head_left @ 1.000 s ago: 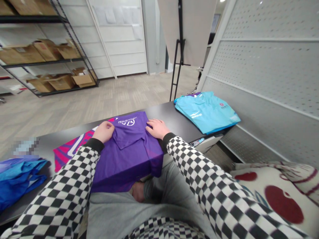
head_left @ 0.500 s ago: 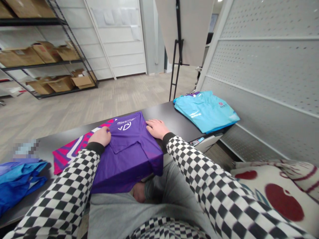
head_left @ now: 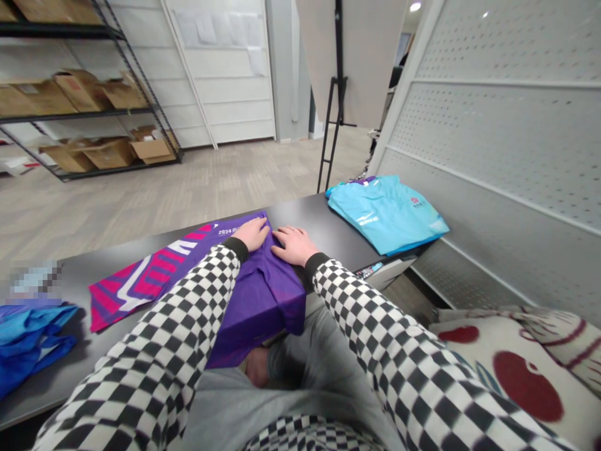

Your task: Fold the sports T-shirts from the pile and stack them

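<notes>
A purple shirt (head_left: 263, 300) with pink and white stripes on its left part lies on the dark table, its near part hanging over the front edge. My left hand (head_left: 253, 233) rests on the shirt near its far edge, fingers spread and pointing right. Close by on the right, my right hand (head_left: 293, 245) touches the shirt's right edge, fingers apart and flat. A small gap separates the two hands. White print on the shirt is partly covered by my left hand and sleeve.
Folded light blue shirts (head_left: 387, 213) are stacked at the table's (head_left: 307, 216) right end. A crumpled blue garment (head_left: 35, 341) lies at the left. Beyond stand an easel (head_left: 332, 134) and a shelf with cardboard boxes (head_left: 110, 153). A patterned cloth (head_left: 507, 363) is at the lower right.
My left hand has moved right and slightly away across the shirt, close to my right hand, and its fingers now point right. My right hand has hardly moved.
</notes>
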The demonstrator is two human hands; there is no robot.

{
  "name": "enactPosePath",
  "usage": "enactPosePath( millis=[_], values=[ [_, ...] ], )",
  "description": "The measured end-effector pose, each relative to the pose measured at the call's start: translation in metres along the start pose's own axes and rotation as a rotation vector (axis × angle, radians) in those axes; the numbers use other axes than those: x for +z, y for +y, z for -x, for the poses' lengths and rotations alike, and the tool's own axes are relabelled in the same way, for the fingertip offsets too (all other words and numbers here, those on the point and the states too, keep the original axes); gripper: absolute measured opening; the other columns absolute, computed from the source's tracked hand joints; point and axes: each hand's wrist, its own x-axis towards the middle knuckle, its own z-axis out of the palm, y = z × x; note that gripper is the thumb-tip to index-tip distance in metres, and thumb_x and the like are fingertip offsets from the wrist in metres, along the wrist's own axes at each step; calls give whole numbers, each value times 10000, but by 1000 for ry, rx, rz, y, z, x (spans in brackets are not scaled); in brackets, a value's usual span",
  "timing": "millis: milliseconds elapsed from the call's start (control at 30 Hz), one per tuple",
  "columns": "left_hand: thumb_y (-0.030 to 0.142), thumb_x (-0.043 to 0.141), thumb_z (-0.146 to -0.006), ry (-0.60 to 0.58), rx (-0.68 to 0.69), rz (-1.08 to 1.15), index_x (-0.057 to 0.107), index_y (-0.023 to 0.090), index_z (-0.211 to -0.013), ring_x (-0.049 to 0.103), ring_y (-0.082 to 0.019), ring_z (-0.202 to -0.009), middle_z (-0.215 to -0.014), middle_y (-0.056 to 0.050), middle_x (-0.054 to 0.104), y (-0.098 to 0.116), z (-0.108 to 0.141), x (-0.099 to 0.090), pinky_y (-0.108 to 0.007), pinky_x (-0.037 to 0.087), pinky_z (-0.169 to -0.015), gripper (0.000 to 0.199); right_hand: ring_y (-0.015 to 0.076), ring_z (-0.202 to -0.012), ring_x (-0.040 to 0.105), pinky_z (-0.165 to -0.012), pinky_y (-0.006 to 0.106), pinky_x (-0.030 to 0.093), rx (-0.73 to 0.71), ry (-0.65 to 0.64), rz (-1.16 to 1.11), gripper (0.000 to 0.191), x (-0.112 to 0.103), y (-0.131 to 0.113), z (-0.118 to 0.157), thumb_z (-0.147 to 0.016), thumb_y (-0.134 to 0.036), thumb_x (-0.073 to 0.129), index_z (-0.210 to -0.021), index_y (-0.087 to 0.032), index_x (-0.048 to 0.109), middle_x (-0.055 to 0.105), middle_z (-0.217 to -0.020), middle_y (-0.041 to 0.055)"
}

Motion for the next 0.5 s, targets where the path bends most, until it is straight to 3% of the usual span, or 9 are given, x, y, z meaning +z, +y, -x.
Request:
enactPosePath(
  millis=[100, 167, 267, 400, 500],
  values=[
    [470, 427, -1135, -57, -75, -30, 504, 110, -1746, 403, -452, -1708, -1842, -247, 414, 2, -13, 13, -684, 308, -1381, 714, 402, -1676, 447, -1390, 646, 298, -2, -4, -10, 691, 1, 0, -1, -1092, -649, 642, -1676, -281, 617, 561, -1773, 125],
    [498, 405, -1141, -45, -112, -72, 429, 120, -1793, 320, -497, -1737, -1884, -254, 309, 0, -14, 19, -765, 256, -1368, 754, 398, -1673, 449, -1395, 639, 289, 1, 4, -17, 708, 2, 0, -1, -1086, -671, 650, -1675, -280, 613, 563, -1771, 126],
    [481, 324, -1167, -9, -64, -119, 353, 134, -1831, 232, -452, -1778, -1918, -216, 236, -3, -13, 24, -736, 199, -1400, 750, 387, -1669, 452, -1400, 617, 281, 3, 18, -18, 703, 4, 0, -1, -1081, -690, 652, -1654, -284, 624, 574, -1763, 119],
    [493, 283, -1185, -95, 30, -121, 360, 201, -1840, 220, -410, -1790, -1931, -159, 235, -3, -13, 27, -705, 201, -1411, 721, 385, -1653, 467, -1389, 616, 297, 3, 38, -41, 649, 4, -2, 0, -1094, -667, 638, -1593, -252, 659, 590, -1748, 123],
    [516, 264, -1189, -89, 38, -137, 332, 202, -1851, 211, -406, -1793, -1936, -151, 216, -5, -13, 30, -707, 194, -1414, 736, 360, -1585, 540, -1359, 585, 346, -4, 88, -86, 523, -1, -3, 1, -1124, -571, 622, -1518, -236, 698, 663, -1671, 122]
  ],
)
